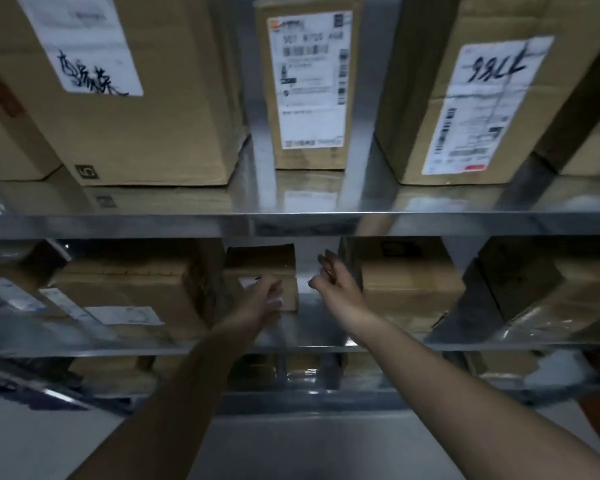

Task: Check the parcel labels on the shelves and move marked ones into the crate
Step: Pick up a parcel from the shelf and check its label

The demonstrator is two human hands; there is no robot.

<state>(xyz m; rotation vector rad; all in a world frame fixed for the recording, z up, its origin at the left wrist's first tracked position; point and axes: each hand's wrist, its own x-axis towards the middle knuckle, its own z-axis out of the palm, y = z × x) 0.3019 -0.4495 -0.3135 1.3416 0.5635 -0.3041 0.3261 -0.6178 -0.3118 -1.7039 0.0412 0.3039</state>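
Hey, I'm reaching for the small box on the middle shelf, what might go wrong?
The small brown cardboard box sits close beside a larger cardboard carton, so pulling may drag that. Your left hand covers part of its white label in dim light, risking a misread. Your right hand is off it, so it may tip.

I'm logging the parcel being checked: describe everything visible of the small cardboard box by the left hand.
The small brown cardboard box stands upright on the middle metal shelf, between a larger left carton and a larger right carton. A white label on its front is mostly hidden by the left hand, which touches that face; the grip is blurred. The right hand is beside it, apart.
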